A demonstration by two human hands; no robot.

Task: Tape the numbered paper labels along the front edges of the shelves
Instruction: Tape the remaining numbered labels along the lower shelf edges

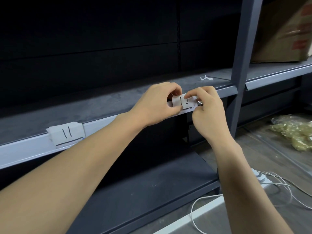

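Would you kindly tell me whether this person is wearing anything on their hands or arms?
Nothing visible: the left hand and right hand are ungloved and ringless, and the left forearm and right forearm are bare to the frame's edge, without sleeves, watch or bracelet.

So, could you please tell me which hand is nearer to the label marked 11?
Left. The left hand pinches the left end of the 12 label, right of the 11 label along the shelf edge; the right hand holds its other end, farther off.
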